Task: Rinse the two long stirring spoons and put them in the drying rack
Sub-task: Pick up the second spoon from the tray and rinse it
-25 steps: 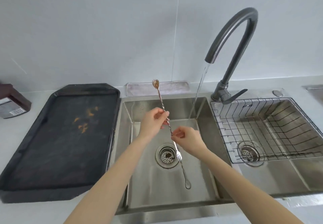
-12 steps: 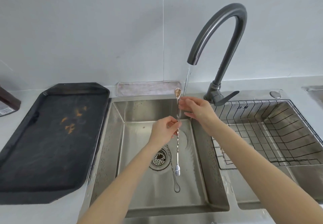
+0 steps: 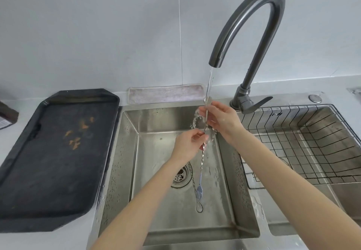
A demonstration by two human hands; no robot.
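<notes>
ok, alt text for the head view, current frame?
Both hands hold a long stirring spoon upright under the running faucet: the right hand pinches near the bowl in the stream, the left hand grips mid-handle. A second spoon lies in the left sink basin; the wire drying rack holds no spoons.

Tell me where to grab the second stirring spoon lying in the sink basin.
Pinch the second spoon at its twisted stem just above the bowl end, coming straight down from above. It lies flat on the basin floor beside the drain, and the stem's upper part is hidden behind the left hand.
</notes>
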